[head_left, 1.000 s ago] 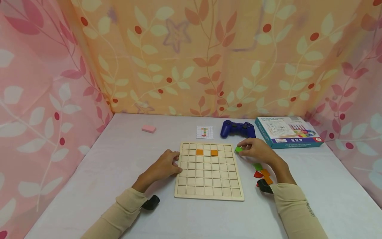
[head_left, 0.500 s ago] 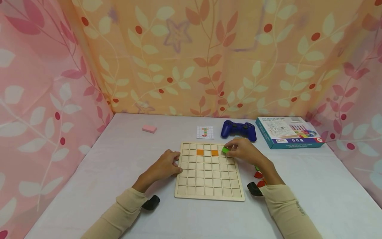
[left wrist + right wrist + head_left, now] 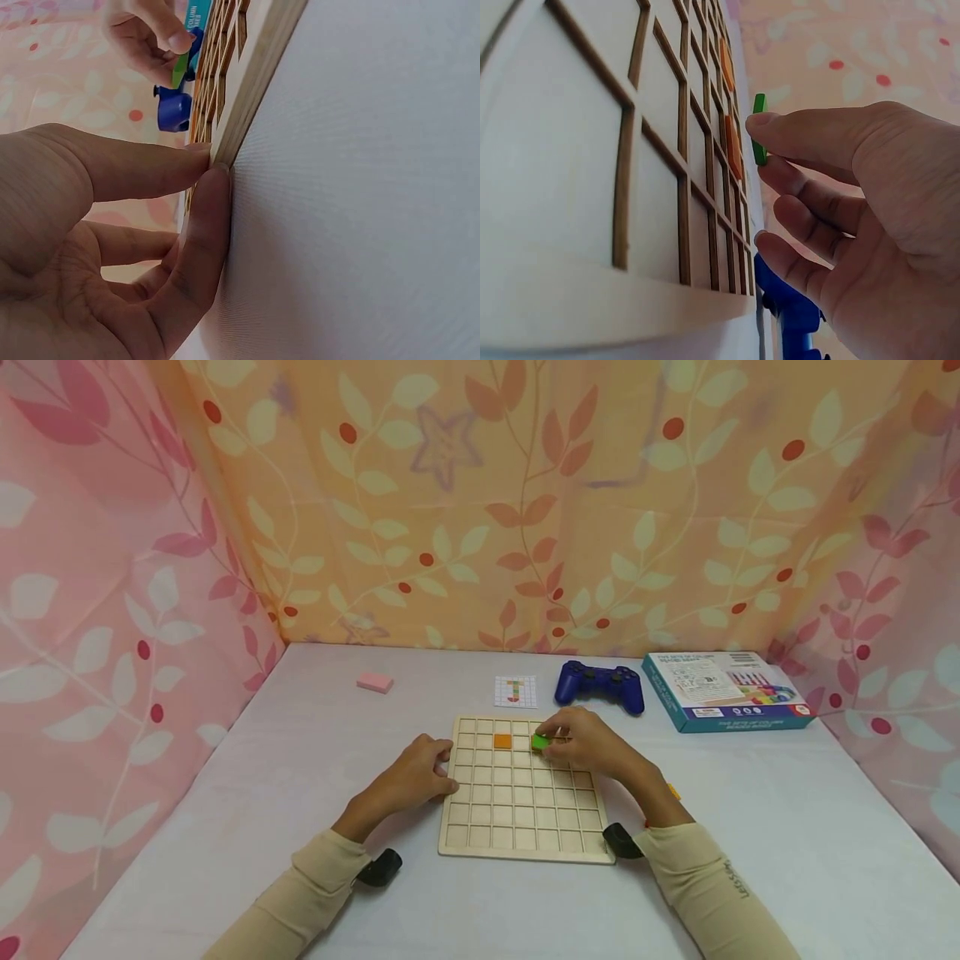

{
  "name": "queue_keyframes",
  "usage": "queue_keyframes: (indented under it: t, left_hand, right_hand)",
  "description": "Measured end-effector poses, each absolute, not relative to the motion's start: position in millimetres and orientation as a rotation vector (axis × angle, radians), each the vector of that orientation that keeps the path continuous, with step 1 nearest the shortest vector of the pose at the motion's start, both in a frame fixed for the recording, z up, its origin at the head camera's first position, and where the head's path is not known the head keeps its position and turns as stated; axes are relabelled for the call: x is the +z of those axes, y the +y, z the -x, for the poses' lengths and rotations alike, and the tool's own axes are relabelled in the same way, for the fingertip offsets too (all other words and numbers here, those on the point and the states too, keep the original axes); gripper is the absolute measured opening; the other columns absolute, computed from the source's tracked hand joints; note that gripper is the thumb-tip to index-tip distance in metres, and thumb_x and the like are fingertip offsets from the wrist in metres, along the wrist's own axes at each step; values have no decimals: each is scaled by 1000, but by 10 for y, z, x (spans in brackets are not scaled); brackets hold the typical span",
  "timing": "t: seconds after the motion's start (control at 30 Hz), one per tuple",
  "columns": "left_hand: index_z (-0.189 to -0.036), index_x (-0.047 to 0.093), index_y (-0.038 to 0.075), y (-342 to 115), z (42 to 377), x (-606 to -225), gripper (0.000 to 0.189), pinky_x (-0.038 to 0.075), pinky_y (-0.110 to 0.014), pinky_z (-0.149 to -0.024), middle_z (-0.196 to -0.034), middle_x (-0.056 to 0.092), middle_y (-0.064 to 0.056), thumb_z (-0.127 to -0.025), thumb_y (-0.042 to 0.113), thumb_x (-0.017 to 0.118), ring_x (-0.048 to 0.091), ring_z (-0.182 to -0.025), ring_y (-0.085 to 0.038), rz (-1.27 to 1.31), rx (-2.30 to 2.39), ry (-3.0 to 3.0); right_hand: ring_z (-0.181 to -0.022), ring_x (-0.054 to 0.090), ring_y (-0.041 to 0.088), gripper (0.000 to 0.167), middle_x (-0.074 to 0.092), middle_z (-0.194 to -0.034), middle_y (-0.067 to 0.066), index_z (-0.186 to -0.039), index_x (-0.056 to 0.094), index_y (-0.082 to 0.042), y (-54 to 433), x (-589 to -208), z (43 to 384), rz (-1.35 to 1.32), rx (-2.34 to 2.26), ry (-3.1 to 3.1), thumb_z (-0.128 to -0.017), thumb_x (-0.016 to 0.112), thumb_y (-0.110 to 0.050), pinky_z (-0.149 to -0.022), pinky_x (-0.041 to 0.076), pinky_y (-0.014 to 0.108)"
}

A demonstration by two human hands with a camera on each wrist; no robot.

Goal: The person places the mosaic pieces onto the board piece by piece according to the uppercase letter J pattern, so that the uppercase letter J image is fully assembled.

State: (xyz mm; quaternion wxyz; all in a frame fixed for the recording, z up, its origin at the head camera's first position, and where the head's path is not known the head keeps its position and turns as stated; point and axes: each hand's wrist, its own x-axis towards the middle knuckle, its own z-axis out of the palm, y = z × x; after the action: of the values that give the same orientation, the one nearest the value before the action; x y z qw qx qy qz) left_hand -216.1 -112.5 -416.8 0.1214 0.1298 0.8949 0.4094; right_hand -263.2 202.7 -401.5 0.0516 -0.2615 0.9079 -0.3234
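Green square tile: the tile [image 3: 540, 742] is pinched in the right hand over the far part of the board; both wrist views show it raised above the grid, tilted.
Right hand: the right hand [image 3: 581, 742] has its thumb and a finger clamped on the green tile; the other fingers bend loosely beside it.
Left hand: the left hand [image 3: 411, 774] has its fingers clamped on the board's left edge.
Wooden grid board: the board [image 3: 513, 796] lies flat on the white surface [image 3: 300, 777], between the two hands.
Orange tiles: the left orange tile [image 3: 502, 741] sits in the second row from the far edge; the right orange tile [image 3: 733, 146] shows in the right wrist view, while in the head view the green tile covers its place.
Loose tiles: an orange piece [image 3: 674, 792] and a sliver of red show right of the board, mostly hidden by the right forearm.
Pattern card: the card [image 3: 515, 692] lies just beyond the board's far edge, printed with a coloured figure on a grid.
Game controller: the blue controller [image 3: 600, 687] is right of the card.
Box: the teal-sided box [image 3: 727, 692] lies far right, beside the controller.
Pink block: the block [image 3: 374, 682] rests far left.
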Motion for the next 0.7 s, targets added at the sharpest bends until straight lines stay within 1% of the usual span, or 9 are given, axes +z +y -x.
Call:
queue_keyframes:
  t: [0.13,0.23,0.37,0.53,0.7]
  left_hand:
    - [-147,52,-12,-1136,2152,-4164,68,54,-24,-71,-115,55,-15,-88,2,83,60,-94,-18,-389,1186,2624]
    - [-148,51,-12,-1134,2147,-4161,69,54,-23,-71,-115,55,-16,-88,2,83,60,-94,-18,-384,1190,2619]
    - [-148,51,-12,-1127,2150,-4155,70,54,-24,-71,-116,55,-16,-87,1,83,60,-94,-18,-379,1196,2615]
    - [-146,52,-13,-1136,2149,-4147,69,56,-28,-74,-115,55,-17,-86,0,84,61,-96,-19,-384,1201,2620]
    - [-147,51,-14,-1135,2155,-4141,71,56,-27,-73,-114,55,-17,-86,1,84,61,-96,-19,-392,1212,2612]
  right_hand:
    - [-94,63,23,29,73,-102,6,-117,79,-2,1986,-4036,2617,829,-1014,2745,-89,79,-8,-78,54,34]
    - [-95,62,23,29,72,-102,6,-117,79,-2,1961,-4068,2621,837,-1020,2739,-89,80,-8,-82,53,35]
    - [-96,60,22,29,71,-103,5,-118,79,-3,1920,-4092,2652,847,-989,2748,-90,79,-9,-83,52,35]
    - [-97,62,22,29,73,-104,4,-118,80,-4,1830,-4059,2722,873,-891,2787,-90,80,-10,-84,52,37]
    - [-97,64,23,29,75,-106,6,-118,80,-3,1771,-4037,2786,893,-825,2794,-90,83,-10,-88,55,41]
